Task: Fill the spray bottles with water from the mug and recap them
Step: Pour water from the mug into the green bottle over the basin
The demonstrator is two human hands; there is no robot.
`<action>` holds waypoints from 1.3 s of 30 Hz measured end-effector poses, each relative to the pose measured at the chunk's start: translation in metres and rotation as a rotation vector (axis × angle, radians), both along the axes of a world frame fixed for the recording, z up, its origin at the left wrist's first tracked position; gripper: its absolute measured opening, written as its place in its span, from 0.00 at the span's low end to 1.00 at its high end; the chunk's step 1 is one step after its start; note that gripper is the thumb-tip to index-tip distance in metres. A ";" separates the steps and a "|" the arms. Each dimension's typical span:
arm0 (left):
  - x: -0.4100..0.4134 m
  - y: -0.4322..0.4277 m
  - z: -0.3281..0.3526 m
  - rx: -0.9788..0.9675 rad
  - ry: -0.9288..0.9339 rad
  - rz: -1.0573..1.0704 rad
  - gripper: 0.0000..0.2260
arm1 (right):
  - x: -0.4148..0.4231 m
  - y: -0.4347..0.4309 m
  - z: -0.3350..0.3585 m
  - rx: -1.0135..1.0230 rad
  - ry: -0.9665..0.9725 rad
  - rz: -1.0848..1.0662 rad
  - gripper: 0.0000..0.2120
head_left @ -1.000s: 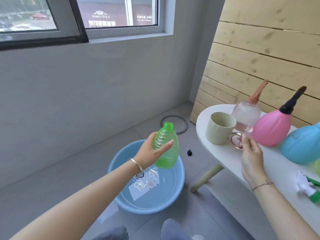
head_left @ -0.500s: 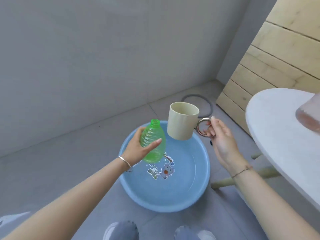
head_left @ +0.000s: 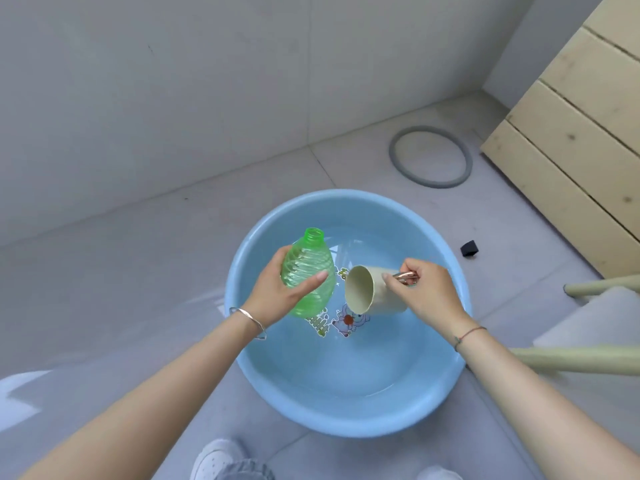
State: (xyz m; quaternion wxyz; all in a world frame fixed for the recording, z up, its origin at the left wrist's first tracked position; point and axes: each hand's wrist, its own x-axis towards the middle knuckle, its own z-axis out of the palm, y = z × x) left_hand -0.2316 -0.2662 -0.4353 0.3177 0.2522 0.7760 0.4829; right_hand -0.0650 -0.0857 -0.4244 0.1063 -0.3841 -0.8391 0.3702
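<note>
A person's two bare arms reach down over a round light-blue basin (head_left: 232,271) of clear water on a grey tiled floor (head_left: 104,289). A cartoon sticker (head_left: 341,318) shows on the basin's bottom.

The left hand (head_left: 273,296) grips a green spray bottle (head_left: 308,271), fingers curled round its far side and thumb across the front. The bottle is see-through bright green plastic, egg-shaped, with spiral ribs, and its narrow threaded neck is uncapped. It is held above the left part of the basin. Its long axis runs from the base, nearest the person, to the open neck, which points away and slightly up.

The right hand (head_left: 429,292) pinches the copper-coloured handle of a cream mug (head_left: 367,289), just beside the bottle. The mug is tipped on its side, long axis running left to right, with the mouth facing the bottle and the handle uppermost. Whether its lower edge touches the water cannot be told.

A grey ring (head_left: 394,161) lies on the floor beyond the basin, near a pale wooden panel wall (head_left: 571,150)
</note>
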 end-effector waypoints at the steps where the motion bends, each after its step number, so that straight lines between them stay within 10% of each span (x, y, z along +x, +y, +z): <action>1: -0.001 -0.001 -0.006 -0.002 -0.010 0.016 0.22 | -0.001 -0.001 -0.008 0.054 -0.017 0.027 0.20; 19: -0.003 0.004 -0.021 0.057 -0.084 0.087 0.30 | 0.002 -0.009 -0.044 0.226 -0.096 0.159 0.25; 29: -0.008 -0.002 -0.022 0.044 -0.069 0.078 0.30 | 0.016 -0.001 -0.028 -0.366 0.231 -0.333 0.21; 39: -0.003 -0.005 -0.025 -0.061 0.068 -0.173 0.37 | 0.019 -0.009 0.027 -0.355 0.502 -0.359 0.19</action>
